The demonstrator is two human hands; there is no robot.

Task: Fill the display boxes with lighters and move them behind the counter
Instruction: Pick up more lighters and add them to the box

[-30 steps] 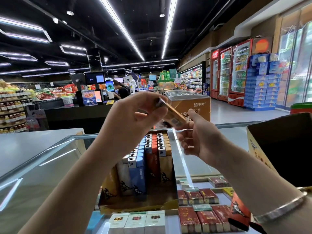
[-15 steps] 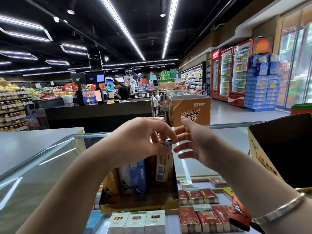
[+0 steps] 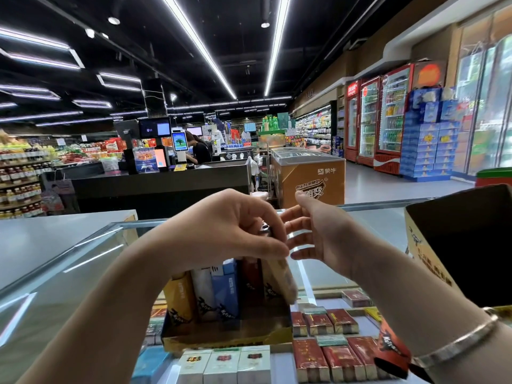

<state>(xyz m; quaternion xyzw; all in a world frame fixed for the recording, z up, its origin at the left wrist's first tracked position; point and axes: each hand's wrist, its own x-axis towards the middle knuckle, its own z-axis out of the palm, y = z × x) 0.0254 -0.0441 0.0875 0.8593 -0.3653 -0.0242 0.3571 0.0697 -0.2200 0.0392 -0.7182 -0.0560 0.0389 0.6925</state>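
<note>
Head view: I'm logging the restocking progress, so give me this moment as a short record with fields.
left hand: grips a tan lighter, lowering it into the right end of the box
right hand: open, fingers spread, beside the lighter, holding nothing
display box: on the glass counter, rows of yellow, white, blue, red and tan lighters
second box: at the right, interior dark
under the glass: red packs and white packs
</note>
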